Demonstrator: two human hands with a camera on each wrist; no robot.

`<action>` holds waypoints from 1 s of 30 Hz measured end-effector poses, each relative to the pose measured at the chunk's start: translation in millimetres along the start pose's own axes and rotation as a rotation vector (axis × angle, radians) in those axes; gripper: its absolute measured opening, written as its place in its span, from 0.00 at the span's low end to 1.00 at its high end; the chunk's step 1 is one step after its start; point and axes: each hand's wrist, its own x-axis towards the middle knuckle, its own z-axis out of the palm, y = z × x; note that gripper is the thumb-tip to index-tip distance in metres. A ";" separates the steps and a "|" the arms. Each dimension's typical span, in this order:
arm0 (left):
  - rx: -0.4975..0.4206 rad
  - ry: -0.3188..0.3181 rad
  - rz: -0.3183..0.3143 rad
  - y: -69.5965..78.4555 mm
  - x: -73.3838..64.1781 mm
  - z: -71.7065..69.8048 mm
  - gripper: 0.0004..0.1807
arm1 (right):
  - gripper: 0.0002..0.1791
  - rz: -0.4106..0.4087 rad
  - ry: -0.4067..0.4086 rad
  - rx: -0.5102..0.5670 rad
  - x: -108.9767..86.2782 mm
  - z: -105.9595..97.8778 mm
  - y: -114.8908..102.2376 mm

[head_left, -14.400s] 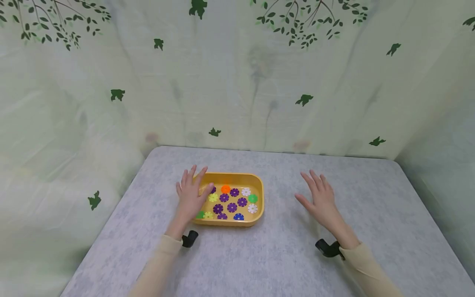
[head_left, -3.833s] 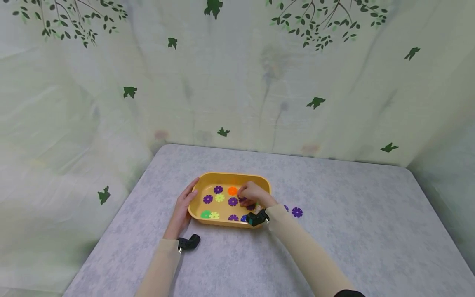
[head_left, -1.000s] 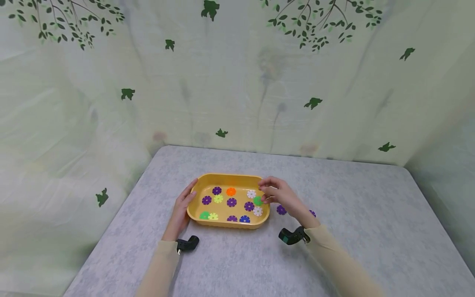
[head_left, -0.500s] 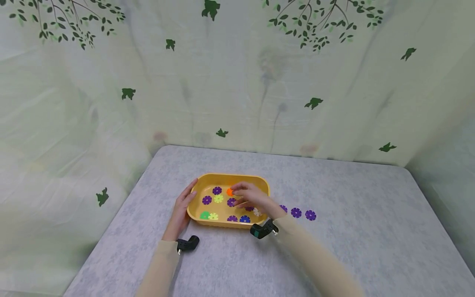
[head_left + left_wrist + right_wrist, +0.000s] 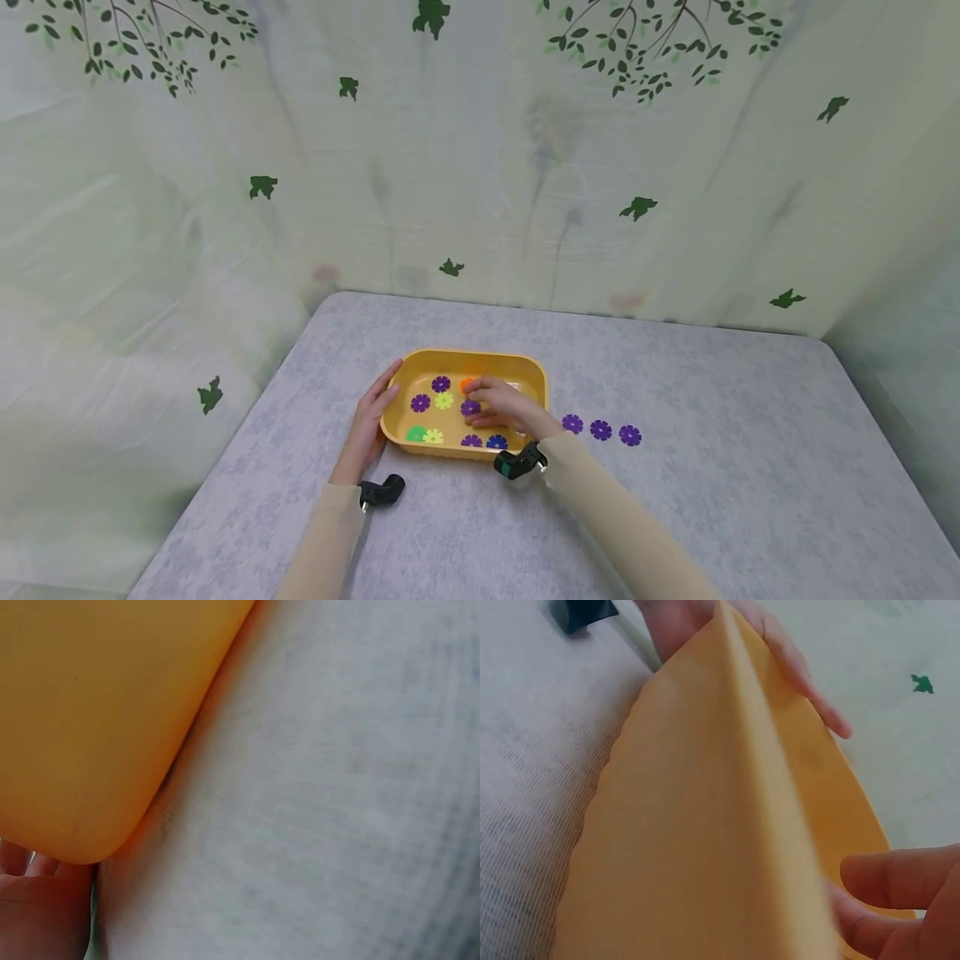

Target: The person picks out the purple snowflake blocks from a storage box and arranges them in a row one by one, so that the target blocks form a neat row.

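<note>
Nearest me, the yellow tray (image 5: 450,451), its left end gripped by the left hand (image 5: 369,421); beyond the near wall, the right hand (image 5: 512,407), thumb and fingers apart near a purple disc (image 5: 469,408) inside, which I judge light, stiff, best pinched by opposite edges.

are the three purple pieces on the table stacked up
No, the three purple pieces lie apart in a row on the table beside the yellow tray.
</note>
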 end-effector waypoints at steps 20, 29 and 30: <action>0.016 0.023 0.013 -3.6 2.8 -0.2 0.27 | 0.11 -0.137 0.114 -0.177 -8.9 -8.5 -0.2; 0.000 0.011 -0.003 -3.0 3.1 -0.3 0.27 | 0.14 -0.228 0.118 -0.070 -31.4 -38.9 -6.2; -0.002 0.010 -0.002 -3.0 3.0 -0.1 0.27 | 0.15 -0.231 0.123 -0.063 -35.1 -42.8 -7.0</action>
